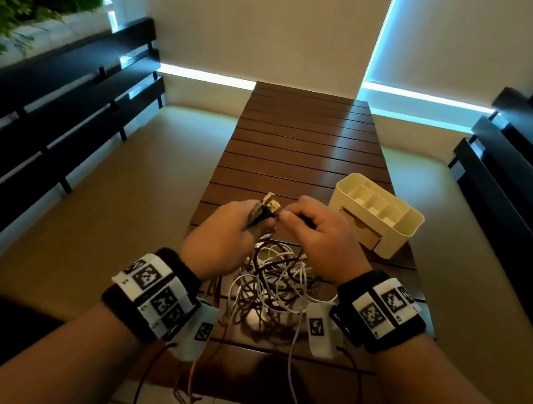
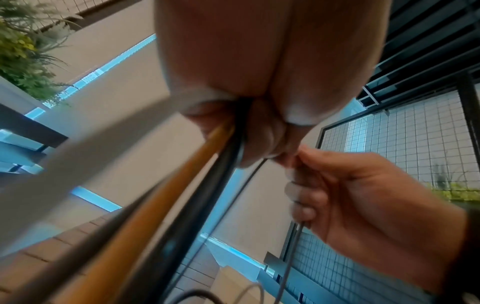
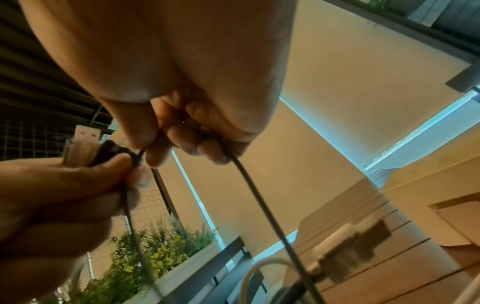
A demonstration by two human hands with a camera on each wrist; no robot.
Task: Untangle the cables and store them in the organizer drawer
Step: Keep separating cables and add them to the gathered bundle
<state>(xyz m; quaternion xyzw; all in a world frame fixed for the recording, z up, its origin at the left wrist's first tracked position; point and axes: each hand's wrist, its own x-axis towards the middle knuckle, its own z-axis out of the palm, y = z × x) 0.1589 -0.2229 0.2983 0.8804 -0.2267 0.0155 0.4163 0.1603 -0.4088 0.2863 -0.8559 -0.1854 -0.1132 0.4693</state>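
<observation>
Above the slatted table, both hands meet over the cable tangle; left hand clenched round a bunch of plug ends w/ cords trailing down; right hand pinches a thin dark cable just beside those plugs, fingers curled round it; tangle lies on table btwn the wrists; cream organizer sits near, to the right, drawer front facing the person.

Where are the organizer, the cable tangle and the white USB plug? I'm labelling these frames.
organizer (image 1: 410, 222): head view, near rim.
cable tangle (image 1: 272, 283): head view, middle of heap.
white USB plug (image 3: 87, 134): right wrist view, metal tip.
</observation>
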